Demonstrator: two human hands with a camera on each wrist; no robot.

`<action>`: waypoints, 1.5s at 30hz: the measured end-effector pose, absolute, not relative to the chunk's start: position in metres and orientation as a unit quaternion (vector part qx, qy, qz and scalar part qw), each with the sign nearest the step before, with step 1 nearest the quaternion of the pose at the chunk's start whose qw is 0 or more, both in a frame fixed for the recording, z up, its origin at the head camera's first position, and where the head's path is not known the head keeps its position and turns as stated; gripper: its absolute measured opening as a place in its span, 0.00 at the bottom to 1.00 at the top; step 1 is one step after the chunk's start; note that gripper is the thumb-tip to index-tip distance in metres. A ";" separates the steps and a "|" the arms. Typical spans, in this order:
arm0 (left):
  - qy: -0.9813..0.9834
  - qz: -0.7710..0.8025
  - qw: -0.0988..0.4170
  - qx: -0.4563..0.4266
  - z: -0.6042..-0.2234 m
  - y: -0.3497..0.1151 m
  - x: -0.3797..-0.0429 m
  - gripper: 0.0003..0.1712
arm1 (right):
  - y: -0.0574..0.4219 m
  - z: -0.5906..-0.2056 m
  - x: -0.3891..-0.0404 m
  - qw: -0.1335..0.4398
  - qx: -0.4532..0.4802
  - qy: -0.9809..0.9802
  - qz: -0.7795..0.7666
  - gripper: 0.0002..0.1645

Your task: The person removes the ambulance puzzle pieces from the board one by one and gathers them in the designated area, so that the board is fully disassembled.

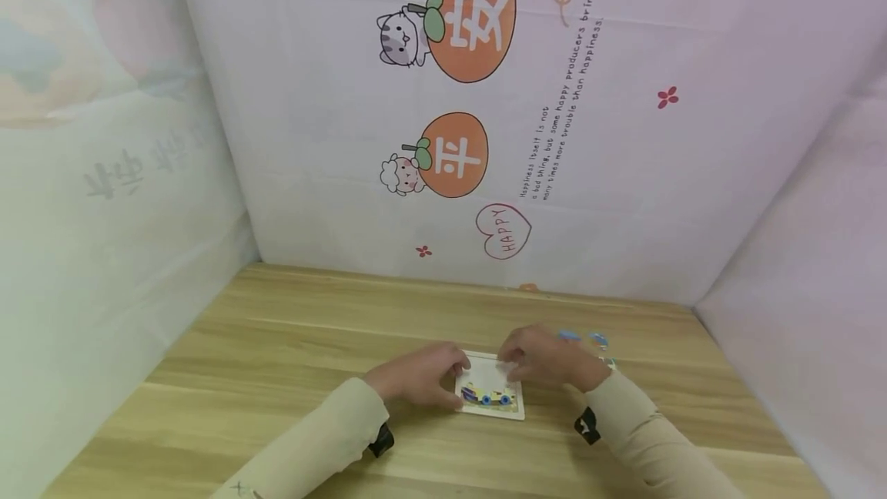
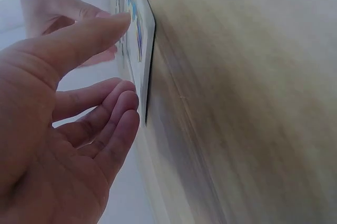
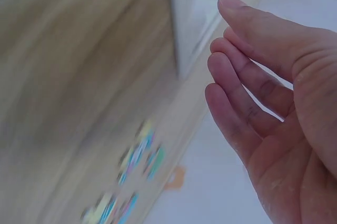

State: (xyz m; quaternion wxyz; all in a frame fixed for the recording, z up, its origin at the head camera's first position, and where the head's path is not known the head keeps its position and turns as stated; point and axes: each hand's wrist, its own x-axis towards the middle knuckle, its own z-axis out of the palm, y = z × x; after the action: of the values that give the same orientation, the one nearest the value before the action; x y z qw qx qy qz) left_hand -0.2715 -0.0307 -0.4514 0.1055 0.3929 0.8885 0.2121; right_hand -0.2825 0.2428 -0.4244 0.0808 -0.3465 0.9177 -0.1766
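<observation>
A small white puzzle board (image 1: 488, 413) lies flat on the table. Along its near side, fitted pieces show part of a vehicle (image 1: 487, 399) with blue wheels; the far part is plain white. My left hand (image 1: 419, 376) is at the board's left side, thumb by the near corner and bent fingertips at the edge. Over the far right corner is my right hand (image 1: 543, 354). In the right wrist view, its fingers (image 3: 226, 71) are loosely bent with nothing visible between thumb and fingers. The left wrist view shows the left thumb over the board's face.
Several loose puzzle pieces (image 1: 599, 340) lie right of the board, partly behind the right hand; the right wrist view shows these colourful pieces (image 3: 138, 153) blurred. Wood-grain table (image 1: 277, 376) surrounds the board. White printed cloth (image 1: 333, 137) hangs behind and at both sides.
</observation>
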 end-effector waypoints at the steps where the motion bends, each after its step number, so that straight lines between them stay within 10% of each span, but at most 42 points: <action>1: 0.887 0.213 0.105 0.395 -0.452 -0.032 -0.271 0.34 | 0.237 -0.426 -0.281 0.088 -0.349 0.915 -0.182 0.15; 45: 0.867 0.280 0.141 0.388 -0.463 -0.025 -0.275 0.26 | 0.200 -0.433 -0.258 0.128 -0.364 0.902 -0.194 0.21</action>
State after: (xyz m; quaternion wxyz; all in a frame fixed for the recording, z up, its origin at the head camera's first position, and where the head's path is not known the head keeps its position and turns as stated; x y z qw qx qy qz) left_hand -0.2752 -0.0248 -0.4631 0.1411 0.3882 0.8666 0.2799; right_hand -0.2584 0.1995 -0.4334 0.1282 -0.3642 0.9018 -0.1944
